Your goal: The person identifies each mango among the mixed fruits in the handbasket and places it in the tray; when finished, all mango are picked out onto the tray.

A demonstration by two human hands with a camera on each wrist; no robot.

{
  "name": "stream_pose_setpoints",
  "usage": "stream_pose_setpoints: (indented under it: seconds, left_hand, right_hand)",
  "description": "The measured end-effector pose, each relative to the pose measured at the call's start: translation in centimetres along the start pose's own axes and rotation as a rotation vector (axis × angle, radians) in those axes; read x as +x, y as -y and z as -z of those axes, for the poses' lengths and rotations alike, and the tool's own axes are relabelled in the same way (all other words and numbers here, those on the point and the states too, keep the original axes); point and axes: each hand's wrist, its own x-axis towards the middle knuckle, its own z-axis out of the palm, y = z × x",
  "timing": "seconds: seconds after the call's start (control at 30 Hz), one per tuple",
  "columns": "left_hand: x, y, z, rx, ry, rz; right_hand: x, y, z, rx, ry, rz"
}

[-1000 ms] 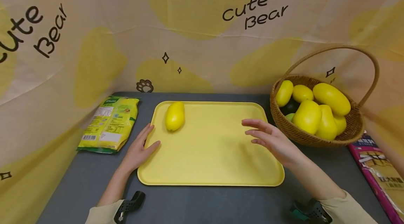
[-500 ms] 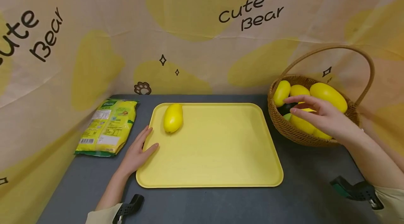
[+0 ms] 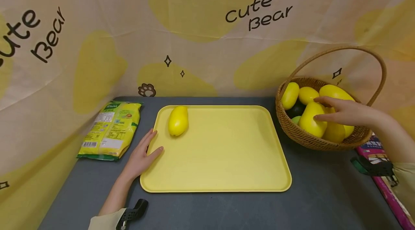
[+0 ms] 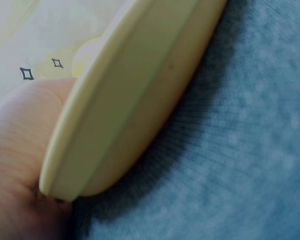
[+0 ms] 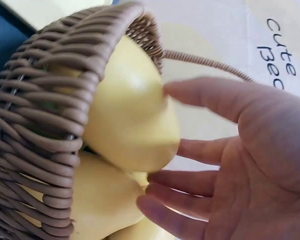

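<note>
In the head view my right hand (image 3: 345, 113) is at the wicker basket (image 3: 324, 145), with thumb and fingers around a yellow pear (image 3: 309, 122). The right wrist view has the thumb at one side of the pear (image 5: 127, 95) and the forefinger partly hidden behind it; the other fingers are bent beside it. My left hand (image 3: 141, 156) rests on the left edge of the yellow tray (image 3: 223, 189), fingers along the rim and thumb over the inner side. A yellow oblong fruit (image 3: 178, 121) lies at the tray's back left, apart from that hand.
More yellow fruits, a dark one (image 3: 295, 109) and a green one (image 3: 296, 119) fill the basket, whose tall handle (image 3: 380, 69) arches above. A yellow food packet (image 3: 110, 131) lies left of the tray. Right of the basket is a purple-edged package (image 3: 386, 190). A printed curtain (image 3: 201, 42) hangs behind.
My right hand has moved from over the tray's right side to the basket and lowered onto the pear. The left hand stays at the tray's edge.
</note>
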Motion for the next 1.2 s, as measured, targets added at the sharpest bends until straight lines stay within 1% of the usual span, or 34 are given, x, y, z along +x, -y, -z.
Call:
stream_pose_setpoints:
  seconds: [0.07,0.13,0.23,0.33,0.4,0.43,0.5,0.57,0.63,0.7,0.8,0.87,1.03,1.1,1.2]
  left_hand:
    - [0.0,-0.1,0.0,0.002,0.001,0.001]
    - [-0.1,-0.1,0.1,0.003,-0.001,0.001]
    - [-0.1,-0.2,0.1,0.002,-0.004,0.001]
    - [-0.2,-0.2,0.2,0.003,-0.004,0.004]
    - [-0.2,-0.3,0.2,0.002,-0.001,0.007]
    - [-0.2,-0.3,0.2,0.002,0.000,0.008]
    - [-0.2,-0.4,0.2,0.000,0.000,0.005]
    - [-0.2,-0.4,0.2,-0.007,0.000,0.004]
    - [-0.2,-0.4,0.1,-0.009,-0.001,-0.001]
    - [-0.1,-0.3,0.1,-0.011,-0.002,-0.004]
    - [-0.1,-0.1,0.0,-0.011,-0.002,-0.007]
    - [0.0,-0.1,0.0,-0.012,0.000,-0.006]
    - [0.0,-0.1,0.1,-0.008,0.002,-0.001]
    - [0.0,-0.2,0.1,-0.006,0.002,0.002]
    - [0.0,-0.2,0.0,-0.006,0.003,0.004]
  right_hand:
    - [0.2,-0.1,-0.1,0.009,0.025,-0.014]
    - [0.5,0.0,-0.2,0.030,0.029,-0.016]
    - [0.9,0.3,-0.4,0.084,0.015,0.004]
    - [1.2,0.5,-0.6,0.102,-0.017,0.036]
    - [1.3,0.5,-0.7,0.110,-0.025,0.035]
    - [1.3,0.4,-0.7,0.121,-0.020,0.022]
    - [1.3,0.1,-0.6,0.159,0.000,0.001]
    - [1.1,-0.4,-0.5,0.224,0.032,-0.013]
    - [1.0,-0.8,-0.4,0.283,0.055,-0.013]
    - [0.9,-1.3,-0.3,0.322,0.058,0.016]
    - [0.8,-1.6,-0.4,0.342,0.038,0.035]
    - [0.8,-1.7,-0.5,0.326,0.017,0.035]
    - [0.8,-1.3,-1.0,0.315,-0.024,-0.020]
    - [0.8,-1.0,-1.2,0.340,-0.046,-0.040]
    - [0.7,-0.8,-1.3,0.388,-0.102,-0.056]
